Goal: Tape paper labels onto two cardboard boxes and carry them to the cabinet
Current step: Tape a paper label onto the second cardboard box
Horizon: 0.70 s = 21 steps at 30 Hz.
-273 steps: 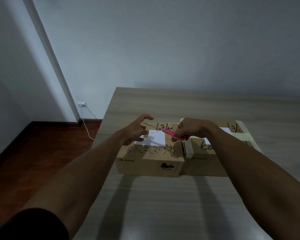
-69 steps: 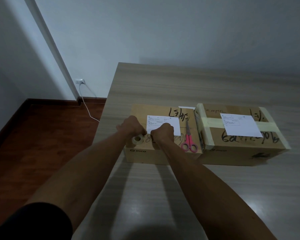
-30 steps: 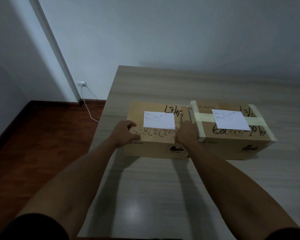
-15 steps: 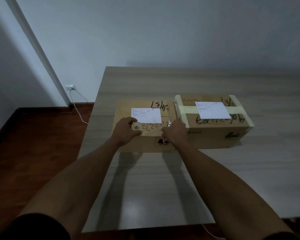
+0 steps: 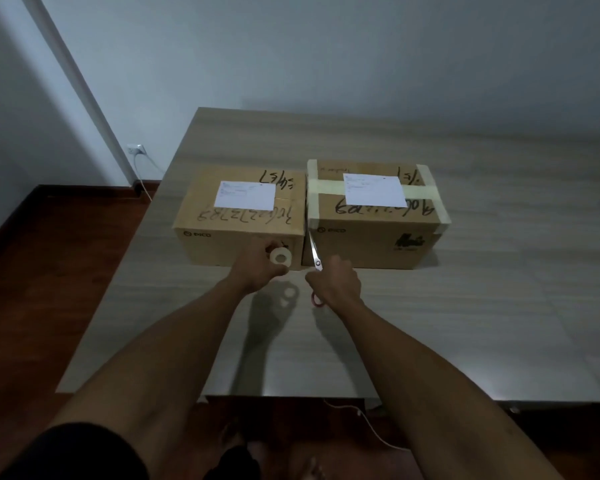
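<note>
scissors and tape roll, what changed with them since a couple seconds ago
The scissors lay on the left box; the right hand now holds them in front of it. The left hand has carried the tape roll off the box top. Both boxes and labels stayed put.

**A dim, plain room**

Pale bare walls (image 5: 326, 46) meet at a corner, light low and grey. A long wood-grain table (image 5: 499, 306) runs to the wall. Dark reddish wooden floor (image 5: 49, 289) lies left; a white cable (image 5: 145, 174) hangs from a wall socket (image 5: 134, 149).
</note>
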Available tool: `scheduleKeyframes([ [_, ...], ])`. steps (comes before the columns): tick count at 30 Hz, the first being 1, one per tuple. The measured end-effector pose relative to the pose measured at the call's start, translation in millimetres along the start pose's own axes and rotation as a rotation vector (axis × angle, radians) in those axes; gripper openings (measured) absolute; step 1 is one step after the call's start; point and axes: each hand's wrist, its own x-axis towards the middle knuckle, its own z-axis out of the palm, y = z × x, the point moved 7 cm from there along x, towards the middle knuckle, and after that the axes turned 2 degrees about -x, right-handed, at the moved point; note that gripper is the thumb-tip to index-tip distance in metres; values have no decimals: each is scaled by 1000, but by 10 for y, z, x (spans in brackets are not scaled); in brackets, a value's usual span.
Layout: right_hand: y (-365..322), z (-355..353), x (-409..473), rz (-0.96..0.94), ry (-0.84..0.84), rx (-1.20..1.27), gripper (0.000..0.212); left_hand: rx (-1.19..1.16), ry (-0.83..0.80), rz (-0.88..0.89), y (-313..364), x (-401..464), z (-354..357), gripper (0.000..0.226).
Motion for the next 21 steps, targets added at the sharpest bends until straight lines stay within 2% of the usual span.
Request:
scheduleKeyframes([
  [8, 753, 50, 17, 68, -37, -43, 21, 18, -67, -72, 52, -195, 764, 66],
  [14, 1249, 311, 95, 161, -72, -47, 23, 47, -127, -128, -178, -270, 1237, 63],
  [18, 1455, 536, 107, 214, -130, -25, 17, 71, -186, -152, -353, -323, 1501, 61],
  [21, 1544, 679, 79, 246, -156, 4, 24, 65, -211, -180, -467, -373, 1646, 60],
])
